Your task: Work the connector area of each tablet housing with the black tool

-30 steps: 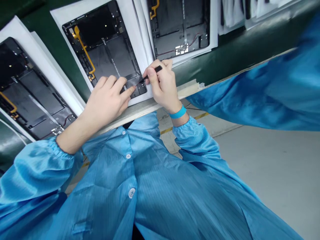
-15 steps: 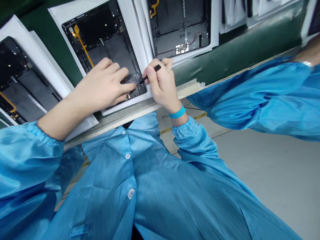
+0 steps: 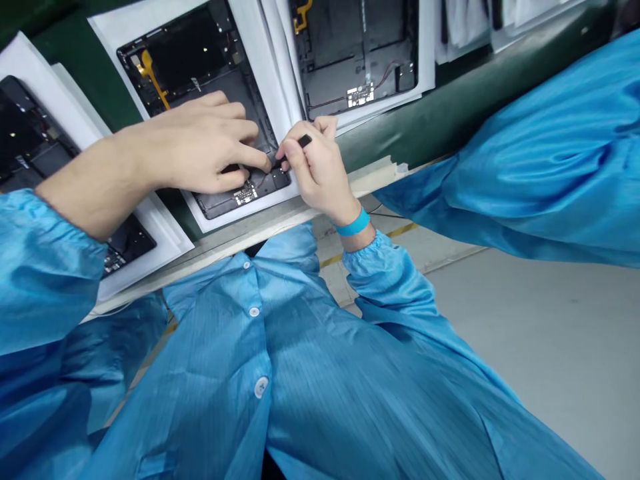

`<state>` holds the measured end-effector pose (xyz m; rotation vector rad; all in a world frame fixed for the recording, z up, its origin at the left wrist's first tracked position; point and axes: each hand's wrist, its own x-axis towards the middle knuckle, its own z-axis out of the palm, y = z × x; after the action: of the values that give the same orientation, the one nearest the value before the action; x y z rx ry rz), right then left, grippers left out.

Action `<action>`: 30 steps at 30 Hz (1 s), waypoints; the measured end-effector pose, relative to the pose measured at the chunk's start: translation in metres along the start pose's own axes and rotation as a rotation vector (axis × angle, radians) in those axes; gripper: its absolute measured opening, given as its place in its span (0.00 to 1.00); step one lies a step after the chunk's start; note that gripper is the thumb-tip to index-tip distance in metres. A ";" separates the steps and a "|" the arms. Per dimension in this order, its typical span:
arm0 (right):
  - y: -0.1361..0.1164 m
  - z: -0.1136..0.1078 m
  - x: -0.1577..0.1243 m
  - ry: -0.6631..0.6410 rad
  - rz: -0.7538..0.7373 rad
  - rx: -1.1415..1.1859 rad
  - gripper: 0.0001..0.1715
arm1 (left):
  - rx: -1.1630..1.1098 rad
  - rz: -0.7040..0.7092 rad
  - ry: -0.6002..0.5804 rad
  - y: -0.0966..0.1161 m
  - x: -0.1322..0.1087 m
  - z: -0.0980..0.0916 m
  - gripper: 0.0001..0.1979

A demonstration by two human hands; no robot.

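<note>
An opened tablet (image 3: pixel 175 57) lies on white sheeting, its dark inside exposed. Along its left side runs a yellow flex cable (image 3: pixel 155 80), partly covered by my left hand (image 3: pixel 200 147). That hand is open, fingers apart, with the index fingertip at the lower right of the tablet. A small circuit board (image 3: pixel 245 194) shows below the fingers, near the tablet's lower edge. My right hand (image 3: pixel 320 167) is closed round a thin black stick-like tool (image 3: pixel 305 141). The tool slants down towards the tablet's lower right corner, close to my left index finger; its tip is hard to make out.
Another opened tablet (image 3: pixel 330 50) lies to the right, and a third one (image 3: pixel 35 143) at the left, partly under my arm. Green matting (image 3: pixel 390 137) covers the bench up to its front edge. Another person's blue sleeve (image 3: pixel 565 147) reaches in from the right.
My left hand has moved slightly up and left, uncovering the small circuit board. My right hand and the tool have shifted a little left. The other person's arm has moved up over the bench.
</note>
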<state>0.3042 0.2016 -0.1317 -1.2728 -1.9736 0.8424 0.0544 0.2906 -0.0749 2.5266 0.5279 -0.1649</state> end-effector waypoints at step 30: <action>-0.001 0.000 0.001 -0.023 -0.053 -0.024 0.39 | -0.075 -0.154 0.076 0.022 -0.016 -0.001 0.29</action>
<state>0.3038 0.2022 -0.1307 -1.2246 -2.0324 0.8132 0.0488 0.2687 -0.0591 2.4267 0.7459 -0.1041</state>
